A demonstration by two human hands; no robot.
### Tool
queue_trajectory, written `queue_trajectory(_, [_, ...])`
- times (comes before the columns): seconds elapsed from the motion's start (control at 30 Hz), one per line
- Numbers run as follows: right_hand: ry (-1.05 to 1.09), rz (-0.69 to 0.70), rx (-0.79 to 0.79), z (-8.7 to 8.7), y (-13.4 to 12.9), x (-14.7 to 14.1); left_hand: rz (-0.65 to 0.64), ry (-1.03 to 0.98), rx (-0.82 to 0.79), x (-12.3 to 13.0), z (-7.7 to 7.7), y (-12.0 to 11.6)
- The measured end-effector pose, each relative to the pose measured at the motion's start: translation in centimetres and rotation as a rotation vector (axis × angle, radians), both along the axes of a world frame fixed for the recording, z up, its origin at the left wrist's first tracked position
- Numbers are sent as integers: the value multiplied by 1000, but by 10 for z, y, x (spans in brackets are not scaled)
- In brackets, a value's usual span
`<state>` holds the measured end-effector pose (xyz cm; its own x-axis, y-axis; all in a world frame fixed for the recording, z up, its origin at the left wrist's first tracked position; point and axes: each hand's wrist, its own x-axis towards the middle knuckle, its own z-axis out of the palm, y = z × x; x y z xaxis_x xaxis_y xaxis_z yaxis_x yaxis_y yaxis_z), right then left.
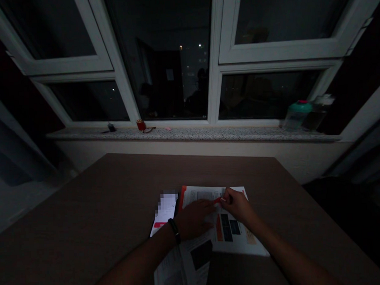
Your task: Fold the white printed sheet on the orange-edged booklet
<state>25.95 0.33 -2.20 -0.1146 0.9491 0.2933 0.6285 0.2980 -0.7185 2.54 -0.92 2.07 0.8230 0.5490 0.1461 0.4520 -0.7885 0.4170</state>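
Printed pages (234, 247) with pictures and an orange left edge lie on the brown table. My left hand (195, 219), with a dark band at the wrist, rests flat on the pages with its fingers stretched out. To its right, my right hand (235, 203) is closed in a pinch over the upper part of the page. A small red strip (217, 200) runs from the pinch to my left fingertips. A lit phone (167, 207) lies left of the pages, partly beside my left wrist.
The table (117, 195) reaches toward a speckled window sill (192, 133). On the sill stand a red jar (140, 125), a small dark bottle (111, 127) and a clear container with a teal lid (298, 113).
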Motion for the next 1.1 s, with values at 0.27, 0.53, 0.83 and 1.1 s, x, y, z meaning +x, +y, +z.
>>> queue_trajectory(0.27, [-14, 144, -65, 2, -5, -1, -9, 4, 16, 0, 2, 2])
queue_trajectory(0.53, [-28, 36, -5, 1, -3, -1, -14, 26, 47, -2, -1, 0])
queue_trajectory(0.83, [-66, 108, -47, 1, -6, -1, -15, 18, 37, -3, -2, -3])
queue_trajectory(1.1, [-68, -14, 17, 3, -5, -2, -23, 4, 46, -4, -4, -3])
